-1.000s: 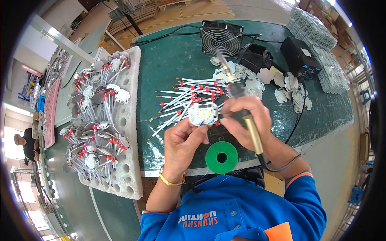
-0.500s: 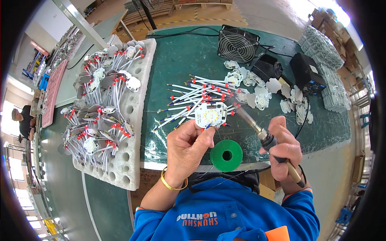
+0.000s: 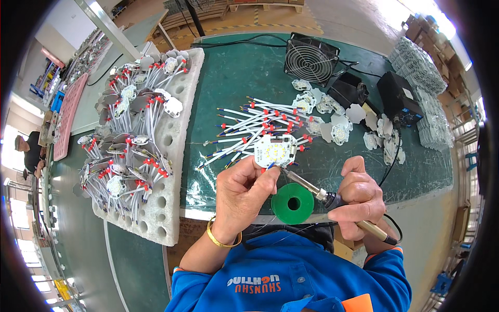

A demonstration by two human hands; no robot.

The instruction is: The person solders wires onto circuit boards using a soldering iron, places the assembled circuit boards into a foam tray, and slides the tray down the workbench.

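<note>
My left hand [image 3: 243, 188] pinches the near edge of a white LED circuit board [image 3: 275, 150], with a blue and a red wire end at the fingertips. A soldering iron [image 3: 331, 199] is gripped in my right hand [image 3: 359, 200], its tip at the board's near edge beside my left fingers. Whether the tip touches the board I cannot tell. Just right of my left hand lies a green spool of solder wire [image 3: 292, 203]. Beyond the board, white cables [image 3: 244, 127] with red connectors lie in a loose pile.
Finished-looking boards with cables stand bunched in a white foam tray [image 3: 171, 208] at left. Loose LED boards [image 3: 340, 130] lie to the right, near a black soldering station [image 3: 399, 99] and an iron holder [image 3: 347, 89]. A fan [image 3: 311, 60] stands at the back; stacked trays [image 3: 421, 78] are far right.
The soldering iron has swung down and its tip has come to the board's near edge. My right hand has moved slightly left and nearer. My left hand keeps its pinch on the board.
</note>
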